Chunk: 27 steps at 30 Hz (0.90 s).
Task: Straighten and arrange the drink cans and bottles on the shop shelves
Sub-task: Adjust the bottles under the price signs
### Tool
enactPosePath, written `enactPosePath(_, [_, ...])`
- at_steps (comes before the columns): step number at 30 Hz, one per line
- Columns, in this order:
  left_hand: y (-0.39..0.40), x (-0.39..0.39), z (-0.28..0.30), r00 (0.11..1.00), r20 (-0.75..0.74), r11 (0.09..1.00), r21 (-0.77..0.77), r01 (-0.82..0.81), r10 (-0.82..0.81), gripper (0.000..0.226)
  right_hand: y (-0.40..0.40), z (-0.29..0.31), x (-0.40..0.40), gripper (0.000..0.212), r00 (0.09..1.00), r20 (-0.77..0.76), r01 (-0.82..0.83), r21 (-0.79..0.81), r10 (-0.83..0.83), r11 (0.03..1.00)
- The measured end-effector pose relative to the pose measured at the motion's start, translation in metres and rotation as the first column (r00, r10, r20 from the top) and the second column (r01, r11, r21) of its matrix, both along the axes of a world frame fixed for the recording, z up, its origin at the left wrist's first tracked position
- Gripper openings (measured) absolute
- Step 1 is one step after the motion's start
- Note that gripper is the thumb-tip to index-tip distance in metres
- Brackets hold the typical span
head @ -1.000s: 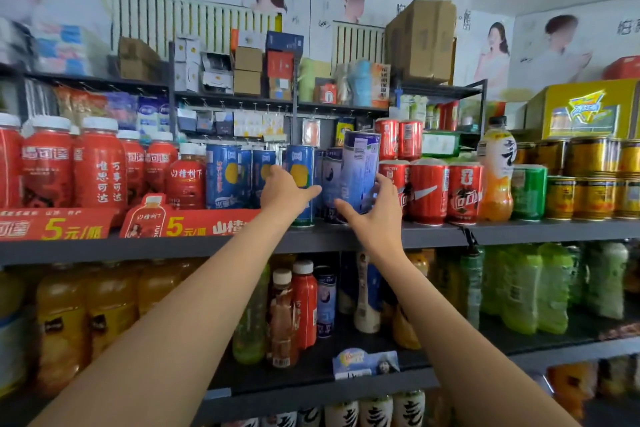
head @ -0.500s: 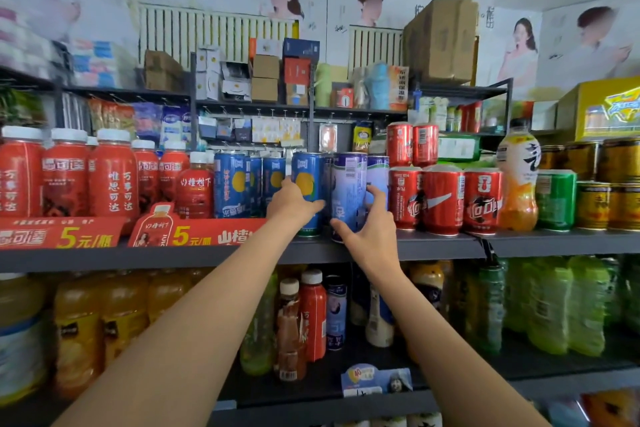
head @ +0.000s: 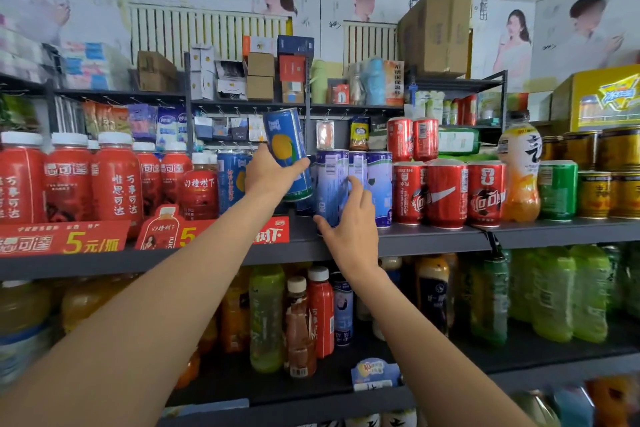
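My left hand (head: 268, 175) grips a tall blue can with a yellow fruit picture (head: 289, 152), lifted off the upper shelf (head: 450, 236) and tilted left. My right hand (head: 349, 222) rests against a pale blue can (head: 330, 184) that stands on the shelf, thumb at its base and fingers on its side. Two more pale blue cans (head: 379, 184) stand right of it. Another blue fruit can (head: 230, 180) stands behind my left wrist.
Red bottles (head: 116, 177) fill the shelf's left part behind red price signs (head: 62, 241). Red cola cans (head: 446, 194), an orange bottle (head: 521, 166), a green can (head: 557, 189) and yellow cans (head: 620, 170) stand right. The lower shelf holds several juice bottles (head: 554, 291).
My left hand has lifted the blue fruit can up off the shelf and tilted it. My right hand has set its pale blue can down upright and stays against it.
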<state>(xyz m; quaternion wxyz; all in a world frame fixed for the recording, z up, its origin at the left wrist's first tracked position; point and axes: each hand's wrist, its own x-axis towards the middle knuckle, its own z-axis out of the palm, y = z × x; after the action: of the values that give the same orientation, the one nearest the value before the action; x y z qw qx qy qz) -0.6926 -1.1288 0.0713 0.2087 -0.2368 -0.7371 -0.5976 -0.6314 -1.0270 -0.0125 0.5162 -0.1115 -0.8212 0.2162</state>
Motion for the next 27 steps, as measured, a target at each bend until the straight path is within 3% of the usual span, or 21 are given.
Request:
enactPosePath(4, [-0.011,-0.006,-0.006,1.0,-0.022,0.998,-0.059,0.004,-0.005,0.042,-0.016,-0.004,-0.017,0.075,0.985,-0.021,0.173,0.032,-0.173,0.984])
enactPosePath(8, [-0.018,-0.013,-0.009,1.0,-0.016,0.993,-0.119,0.002,-0.004,0.049,-0.02,-0.001,-0.019,0.07,0.987,0.021,0.16,-0.042,-0.159,0.986])
enactPosePath(10, [-0.018,-0.015,-0.012,1.0,-0.014,0.991,-0.134,-0.002,0.0,0.056,-0.02,0.0,-0.015,0.06,0.993,-0.016,0.112,-0.079,-0.114,0.991])
enactPosePath(12, [-0.017,-0.016,-0.015,1.0,-0.009,0.989,-0.147,0.001,-0.002,0.053,-0.02,-0.002,-0.011,0.04,0.994,-0.052,0.098,-0.014,-0.098,0.995])
enactPosePath(16, [-0.013,-0.018,-0.018,1.0,-0.012,0.985,-0.17,0.007,-0.009,0.056,-0.017,-0.001,-0.014,0.018,0.991,0.035,0.126,0.085,-0.129,0.988])
enactPosePath(23, [-0.011,-0.024,-0.02,1.0,0.006,0.974,-0.225,0.021,-0.02,0.074,-0.014,0.008,-0.021,0.016,0.952,0.225,0.202,0.044,-0.207,0.978])
enactPosePath(27, [-0.01,-0.022,-0.022,0.999,-0.033,0.972,-0.234,0.001,-0.009,0.075,-0.016,0.016,-0.019,0.021,0.974,0.121,0.181,0.09,-0.191,0.979])
